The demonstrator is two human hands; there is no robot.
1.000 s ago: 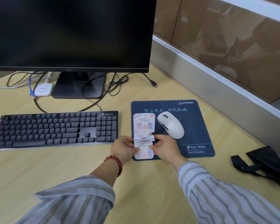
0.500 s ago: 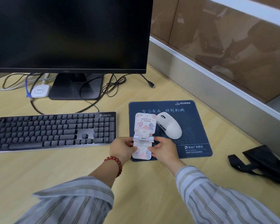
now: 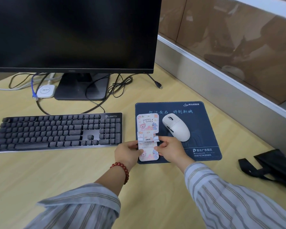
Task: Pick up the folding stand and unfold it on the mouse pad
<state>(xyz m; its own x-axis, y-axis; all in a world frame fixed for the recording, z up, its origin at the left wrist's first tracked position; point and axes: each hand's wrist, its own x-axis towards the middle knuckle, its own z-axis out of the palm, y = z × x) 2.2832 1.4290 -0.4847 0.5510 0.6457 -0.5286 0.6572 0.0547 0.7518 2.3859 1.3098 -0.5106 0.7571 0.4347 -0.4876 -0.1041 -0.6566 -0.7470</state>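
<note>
Two hands meet at the near left corner of the dark blue mouse pad (image 3: 203,129), each pinching one side of the folding stand (image 3: 148,128). The left hand (image 3: 127,152), with a red bead bracelet (image 3: 121,170) at the wrist, has its thumb and fingers closed on the stand's left edge; the right hand (image 3: 169,150) is closed on the right edge, its fingertips by the small white lip there. The stand is a white card-like piece printed with pastel cartoon figures and the words "HAPPY TIMES"; it lies lengthwise along the pad's left side, its far panel spread out toward the monitor (image 3: 73,33) and its near panel between the hands, with a pair of white lips across the middle. How far the panels are raised off the pad cannot be told from this angle. A white mouse (image 3: 176,127) rests on the pad just beside the stand's far panel, to its right. A black keyboard (image 3: 56,131) sits left of the pad on the pale wood desk (image 3: 56,171), and a black strap bag (image 3: 274,167) lies well apart at the right. Both sleeves are striped grey-blue.
</note>
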